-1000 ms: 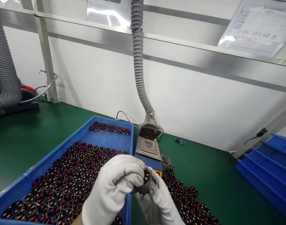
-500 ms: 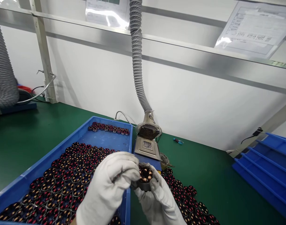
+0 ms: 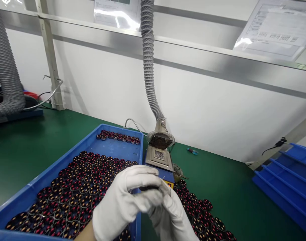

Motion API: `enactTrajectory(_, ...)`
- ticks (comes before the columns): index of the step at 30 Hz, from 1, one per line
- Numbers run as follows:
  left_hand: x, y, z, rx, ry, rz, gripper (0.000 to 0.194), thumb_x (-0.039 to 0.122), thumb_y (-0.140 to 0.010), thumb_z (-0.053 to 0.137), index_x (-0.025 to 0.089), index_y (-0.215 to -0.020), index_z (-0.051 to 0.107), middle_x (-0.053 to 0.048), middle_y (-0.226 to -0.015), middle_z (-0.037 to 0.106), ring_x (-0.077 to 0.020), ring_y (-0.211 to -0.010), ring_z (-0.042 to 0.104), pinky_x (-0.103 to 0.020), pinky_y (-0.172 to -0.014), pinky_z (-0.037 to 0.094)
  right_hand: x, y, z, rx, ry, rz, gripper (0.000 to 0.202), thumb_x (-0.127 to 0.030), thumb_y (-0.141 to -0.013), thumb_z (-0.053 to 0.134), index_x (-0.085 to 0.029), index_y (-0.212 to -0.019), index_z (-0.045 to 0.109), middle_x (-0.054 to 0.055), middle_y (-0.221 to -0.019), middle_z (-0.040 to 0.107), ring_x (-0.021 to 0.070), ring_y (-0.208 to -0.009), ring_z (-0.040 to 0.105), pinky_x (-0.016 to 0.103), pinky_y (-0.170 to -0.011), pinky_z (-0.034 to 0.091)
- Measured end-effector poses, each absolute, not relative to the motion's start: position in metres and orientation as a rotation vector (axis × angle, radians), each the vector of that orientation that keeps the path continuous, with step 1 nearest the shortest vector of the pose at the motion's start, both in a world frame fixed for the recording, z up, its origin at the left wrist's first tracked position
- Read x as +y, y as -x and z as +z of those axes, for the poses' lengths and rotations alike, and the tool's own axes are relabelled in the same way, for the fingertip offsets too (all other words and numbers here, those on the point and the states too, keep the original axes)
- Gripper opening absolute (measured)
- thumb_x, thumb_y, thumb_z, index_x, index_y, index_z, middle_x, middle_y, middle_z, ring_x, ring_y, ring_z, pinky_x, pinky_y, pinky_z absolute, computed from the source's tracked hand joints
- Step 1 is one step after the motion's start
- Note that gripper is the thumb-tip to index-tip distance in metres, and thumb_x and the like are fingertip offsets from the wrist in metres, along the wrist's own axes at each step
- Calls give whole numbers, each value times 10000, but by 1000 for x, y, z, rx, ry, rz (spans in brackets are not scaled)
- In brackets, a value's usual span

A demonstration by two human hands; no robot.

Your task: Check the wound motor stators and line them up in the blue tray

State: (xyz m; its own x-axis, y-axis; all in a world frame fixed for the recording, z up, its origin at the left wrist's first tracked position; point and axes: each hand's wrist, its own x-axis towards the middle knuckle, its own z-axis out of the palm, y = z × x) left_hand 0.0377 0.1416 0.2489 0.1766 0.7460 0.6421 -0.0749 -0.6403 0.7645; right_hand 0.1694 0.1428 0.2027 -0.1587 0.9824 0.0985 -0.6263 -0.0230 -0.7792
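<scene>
My gloved left hand [image 3: 129, 197] is wrapped around a small round motor stator [image 3: 149, 188], with fingers over it and thumb below. Only a dark sliver of the stator shows between them. Against its right side my gloved right hand [image 3: 171, 209] is closed, fingertips meeting those of my left; its lower fingers are partly hidden. Both hands are above the bench by the right wall of a blue tray [image 3: 140, 157]. Rows of similar stators [image 3: 75, 187], with red and copper-coloured coils, fill much of that tray.
Behind my hands stands a solder pot-like device [image 3: 160, 157] with a metal plate, under a fume hose [image 3: 149, 63]. More stators [image 3: 201, 211] lie loose on the green bench [image 3: 233, 194]. Small cutters [image 3: 192, 151] lie farther back. Stacked blue trays [image 3: 288, 180] stand at right.
My left hand has closed over the stator, covering the copper coils that showed before. The stator has tilted, and my right hand has stayed beside it. The view has shifted slightly.
</scene>
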Motion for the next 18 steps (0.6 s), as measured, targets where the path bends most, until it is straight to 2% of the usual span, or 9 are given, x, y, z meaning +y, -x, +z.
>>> enactTrajectory(4,141,-39,246,668,-1332,1598,124,145,-663,627,219,-614,714,-18,-692,716,-167,-669,662,-193,-649,543,141,-169,206,-842,625,1505,301,-291,-556,833,-189,-817,723,72,-817,730,205,-818,667,325,-790,524)
enactTrajectory(7,141,-35,248,749,-1195,1643,116,185,-693,606,206,-684,720,-24,-717,721,-167,-654,669,-195,-631,547,131,-168,211,-760,621,1537,297,-304,-574,824,-204,-835,724,52,-827,727,176,-775,673,291,-748,536)
enactTrajectory(10,142,-33,253,788,-1343,1505,155,166,-624,645,191,-752,729,-46,-797,724,-192,-721,674,-208,-642,546,128,-169,213,-720,575,1595,326,-289,-619,798,-216,-923,705,25,-765,712,148,-641,657,303,-702,549)
enactTrajectory(12,142,-36,253,723,-1474,1427,169,143,-587,649,199,-721,735,-49,-824,722,-196,-753,669,-214,-671,542,132,-172,211,-745,567,1572,329,-248,-604,806,-207,-914,704,31,-778,715,153,-655,655,315,-742,541)
enactTrajectory(15,141,-39,249,623,-1417,1536,141,125,-601,630,221,-636,727,-31,-756,720,-175,-744,659,-209,-710,534,140,-176,210,-802,610,1580,262,-207,-563,824,-215,-802,718,39,-820,730,182,-750,668,322,-780,531)
enactTrajectory(18,138,-36,246,647,-1295,1647,163,101,-646,623,233,-647,718,-8,-749,718,-160,-741,657,-188,-686,534,136,-175,214,-784,609,1628,214,-308,-628,780,-252,-825,717,26,-788,736,197,-743,672,361,-733,551)
